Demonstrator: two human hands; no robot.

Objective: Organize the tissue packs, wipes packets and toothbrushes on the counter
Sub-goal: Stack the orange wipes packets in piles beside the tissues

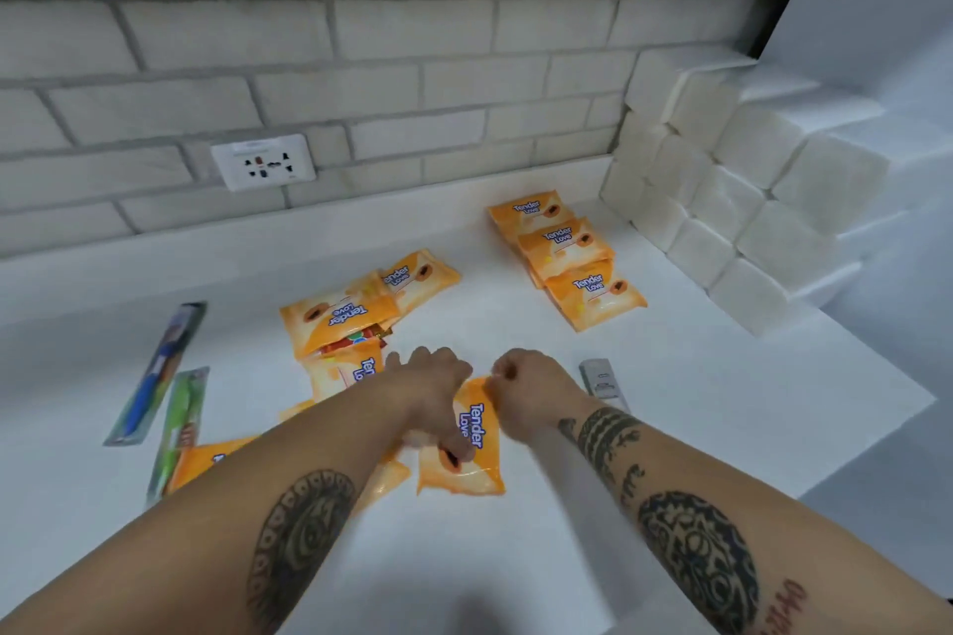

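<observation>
Looking down from the head view, both hands meet on one orange wipes packet lying on the white counter at centre, just in front of the person. The left hand grasps its left edge, thumb laid across the printed face. The right hand pinches the far corner at the packet's 12 o'clock end. Neither hand is free. The packet's long axis runs roughly 12 to 6 o'clock, and its lettering reads downward from the far end to the near end.

A tidy row of three packets lies at 1 o'clock from the hands, well apart, each overlapping the next, with long axes nearer 8 to 2 o'clock and lettering reading across. The right hand is the nearer one to that row. Joining it would likely call for a carry toward 1 o'clock and about a quarter turn anticlockwise.

A loose heap of packets sits at 10 o'clock, two boxed toothbrushes lie at 9 o'clock, and stacked tissue packs stand at 2 o'clock
</observation>
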